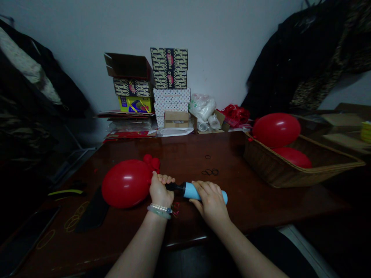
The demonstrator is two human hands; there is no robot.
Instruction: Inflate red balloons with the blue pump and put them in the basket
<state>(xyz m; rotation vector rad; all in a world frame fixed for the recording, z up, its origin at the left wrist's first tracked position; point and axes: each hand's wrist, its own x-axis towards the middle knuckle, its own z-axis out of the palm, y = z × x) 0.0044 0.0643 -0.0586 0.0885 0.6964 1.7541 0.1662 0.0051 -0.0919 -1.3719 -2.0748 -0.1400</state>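
Note:
A large inflated red balloon point(126, 184) lies on its side over the table, its neck toward my left hand point(161, 189). That hand is closed around the balloon's neck, where the black nozzle of a hand pump meets it. The light blue body of the balloon pump point(191, 192) points to the right, and my right hand point(211, 199) is wrapped over it. Just behind the balloon sit several small red balloons point(152, 161). My fingers hide the join between neck and nozzle.
A wicker basket point(275, 173) at right holds two red balloons point(276, 130). Black rubber bands point(213, 172) lie beyond my hands. Yellow bands point(74, 221), a dark flat object point(94, 212) and a phone-like slab point(27, 237) are at left. Boxes point(171, 100) stand along the wall.

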